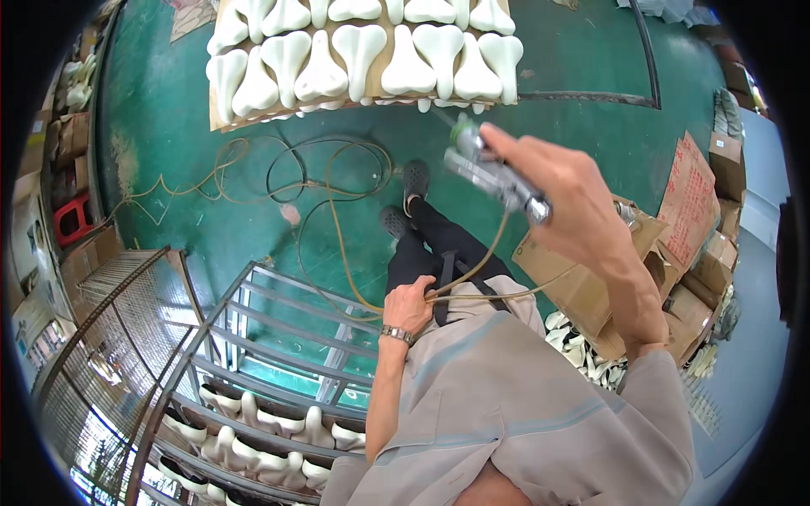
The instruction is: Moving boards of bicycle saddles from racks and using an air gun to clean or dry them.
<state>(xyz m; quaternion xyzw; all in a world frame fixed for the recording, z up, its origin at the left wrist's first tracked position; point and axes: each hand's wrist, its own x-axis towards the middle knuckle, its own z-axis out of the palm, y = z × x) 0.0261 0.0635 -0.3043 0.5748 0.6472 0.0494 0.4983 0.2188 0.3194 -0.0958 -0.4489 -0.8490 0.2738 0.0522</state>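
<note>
My right hand (574,190) is raised at the right of centre, its fingers wrapped round a metal spray gun (494,175). The gun's green-ringed front end points toward a board (221,116) bearing rows of cream-white bicycle-saddle-shaped pieces (321,72). From the gun a tan hose (492,246) curves down to my waist. There my left hand (410,304), with a watch on its wrist, is closed round the hoses. Its fingertips are partly hidden.
Coiled hoses (329,173) lie on the green floor near my feet. At lower left stands a metal rack (278,295) with more white pieces on its lower shelves. Cardboard boxes (582,287) crowd the right side. A red stool (74,218) stands far left.
</note>
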